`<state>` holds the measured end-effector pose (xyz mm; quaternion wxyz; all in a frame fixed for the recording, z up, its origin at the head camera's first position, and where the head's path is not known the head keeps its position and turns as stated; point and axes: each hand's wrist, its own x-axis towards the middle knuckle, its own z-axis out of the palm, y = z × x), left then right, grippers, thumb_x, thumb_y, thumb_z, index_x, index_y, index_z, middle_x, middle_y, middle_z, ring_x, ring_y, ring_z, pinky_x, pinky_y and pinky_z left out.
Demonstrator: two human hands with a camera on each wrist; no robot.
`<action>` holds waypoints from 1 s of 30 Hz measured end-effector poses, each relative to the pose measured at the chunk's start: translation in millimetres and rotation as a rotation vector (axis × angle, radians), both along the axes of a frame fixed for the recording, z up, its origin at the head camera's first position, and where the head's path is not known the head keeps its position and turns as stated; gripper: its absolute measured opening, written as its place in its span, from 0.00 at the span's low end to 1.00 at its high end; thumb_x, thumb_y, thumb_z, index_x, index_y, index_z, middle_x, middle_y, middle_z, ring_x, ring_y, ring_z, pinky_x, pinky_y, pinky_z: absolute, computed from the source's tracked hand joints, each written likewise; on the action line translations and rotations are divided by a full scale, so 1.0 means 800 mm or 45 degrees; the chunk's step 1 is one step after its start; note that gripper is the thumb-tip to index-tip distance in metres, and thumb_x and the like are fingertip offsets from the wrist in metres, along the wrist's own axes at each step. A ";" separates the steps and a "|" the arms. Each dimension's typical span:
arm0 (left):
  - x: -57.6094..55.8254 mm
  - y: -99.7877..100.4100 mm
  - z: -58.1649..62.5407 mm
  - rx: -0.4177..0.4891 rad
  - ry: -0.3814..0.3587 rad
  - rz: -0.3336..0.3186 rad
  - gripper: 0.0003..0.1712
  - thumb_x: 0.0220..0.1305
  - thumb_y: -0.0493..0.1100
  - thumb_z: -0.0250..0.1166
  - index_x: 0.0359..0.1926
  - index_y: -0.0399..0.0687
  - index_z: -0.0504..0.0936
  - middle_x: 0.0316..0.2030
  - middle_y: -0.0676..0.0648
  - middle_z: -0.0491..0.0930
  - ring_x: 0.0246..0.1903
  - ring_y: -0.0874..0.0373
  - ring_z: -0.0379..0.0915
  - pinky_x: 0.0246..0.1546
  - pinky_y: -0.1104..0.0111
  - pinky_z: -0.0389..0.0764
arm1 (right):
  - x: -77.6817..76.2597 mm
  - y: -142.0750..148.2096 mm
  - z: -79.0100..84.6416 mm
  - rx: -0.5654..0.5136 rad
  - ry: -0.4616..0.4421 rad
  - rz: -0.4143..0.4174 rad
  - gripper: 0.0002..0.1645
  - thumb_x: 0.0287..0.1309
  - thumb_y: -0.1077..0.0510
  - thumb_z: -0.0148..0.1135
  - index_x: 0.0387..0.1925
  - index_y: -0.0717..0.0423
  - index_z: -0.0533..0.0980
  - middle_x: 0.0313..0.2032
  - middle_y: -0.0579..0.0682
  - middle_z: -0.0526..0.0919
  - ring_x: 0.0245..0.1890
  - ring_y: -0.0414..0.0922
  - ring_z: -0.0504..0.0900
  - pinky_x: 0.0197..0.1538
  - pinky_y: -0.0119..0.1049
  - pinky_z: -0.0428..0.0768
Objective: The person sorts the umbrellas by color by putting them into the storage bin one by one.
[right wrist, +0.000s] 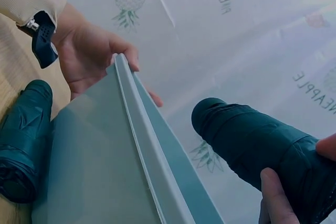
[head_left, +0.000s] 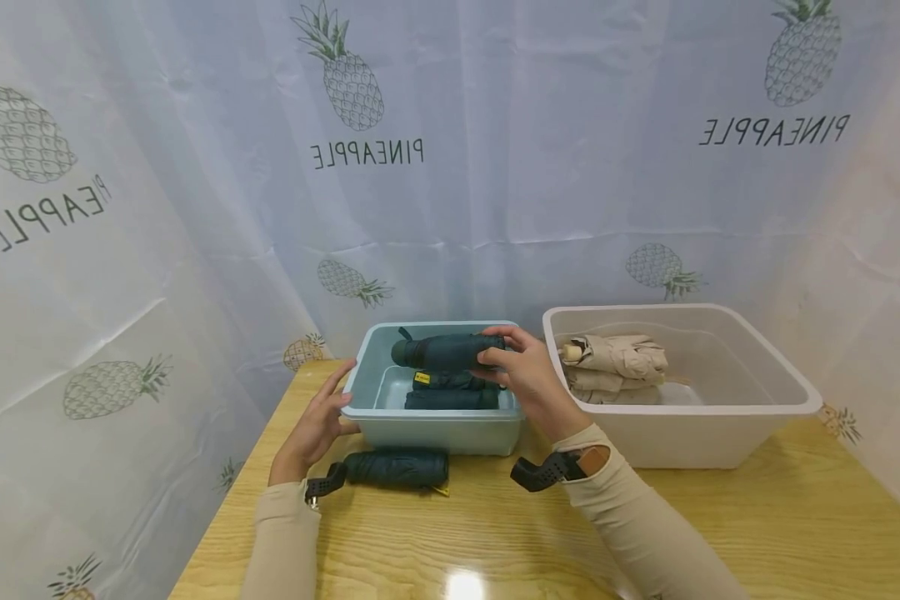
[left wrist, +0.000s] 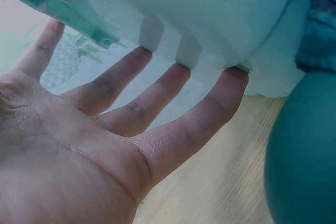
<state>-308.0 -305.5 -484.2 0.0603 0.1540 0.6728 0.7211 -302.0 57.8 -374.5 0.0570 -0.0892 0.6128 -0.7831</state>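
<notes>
My right hand (head_left: 528, 371) grips one end of a folded dark green umbrella (head_left: 446, 352) and holds it over the light blue bin (head_left: 442, 435). Several fingertips of that hand show on the umbrella's cover in the right wrist view. Inside the bin lie more dark folded umbrellas (head_left: 452, 400), one with a yellow label (head_left: 422, 378). My left hand (head_left: 313, 425) touches the bin's left end, its fingers spread and fairly straight against the wall in the left wrist view. Another folded dark umbrella (head_left: 397, 468) lies on the table in front of the bin.
To the right stands a larger white bin (head_left: 675, 437) with folded beige umbrellas (head_left: 626, 358) at its left end. Both bins stand on a wooden table (head_left: 390, 542). A pineapple-print curtain (head_left: 495, 192) hangs behind and along the sides.
</notes>
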 end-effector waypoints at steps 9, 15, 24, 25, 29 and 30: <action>0.001 0.000 0.000 0.010 0.003 0.002 0.37 0.78 0.42 0.45 0.83 0.59 0.45 0.80 0.33 0.44 0.74 0.29 0.47 0.56 0.35 0.75 | -0.030 -0.019 -0.011 0.079 -0.059 -0.020 0.25 0.64 0.69 0.60 0.62 0.62 0.73 0.59 0.59 0.68 0.41 0.48 0.79 0.54 0.46 0.85; 0.002 -0.001 0.000 0.008 0.005 0.003 0.38 0.77 0.43 0.46 0.83 0.59 0.45 0.80 0.32 0.44 0.74 0.28 0.47 0.56 0.35 0.75 | -0.041 -0.032 -0.017 0.082 -0.132 -0.030 0.27 0.64 0.69 0.60 0.65 0.66 0.72 0.74 0.60 0.60 0.38 0.45 0.80 0.53 0.47 0.86; 0.006 0.001 0.001 0.009 0.008 -0.006 0.39 0.77 0.43 0.46 0.83 0.60 0.44 0.80 0.32 0.42 0.74 0.26 0.45 0.56 0.34 0.74 | -0.055 -0.040 -0.029 0.122 -0.173 -0.061 0.26 0.65 0.68 0.60 0.64 0.64 0.73 0.47 0.56 0.77 0.40 0.47 0.83 0.53 0.49 0.86; 0.006 0.001 0.002 0.010 0.007 -0.008 0.39 0.77 0.43 0.46 0.83 0.60 0.44 0.80 0.32 0.42 0.75 0.26 0.45 0.56 0.34 0.74 | -0.056 -0.039 -0.030 0.121 -0.188 -0.064 0.26 0.65 0.68 0.60 0.65 0.64 0.73 0.45 0.56 0.78 0.41 0.47 0.83 0.53 0.49 0.85; 0.007 0.001 0.002 0.012 0.010 -0.013 0.39 0.78 0.43 0.46 0.83 0.59 0.43 0.80 0.32 0.41 0.75 0.25 0.44 0.57 0.33 0.73 | -0.060 -0.039 -0.034 0.101 -0.252 -0.064 0.29 0.64 0.70 0.60 0.66 0.63 0.73 0.48 0.56 0.76 0.44 0.50 0.82 0.55 0.51 0.84; 0.007 0.001 0.003 0.010 0.012 -0.013 0.39 0.78 0.43 0.46 0.83 0.59 0.43 0.80 0.32 0.41 0.75 0.25 0.44 0.56 0.33 0.73 | -0.061 -0.039 -0.035 0.096 -0.265 -0.060 0.29 0.64 0.71 0.60 0.67 0.63 0.72 0.50 0.57 0.76 0.46 0.51 0.81 0.56 0.51 0.84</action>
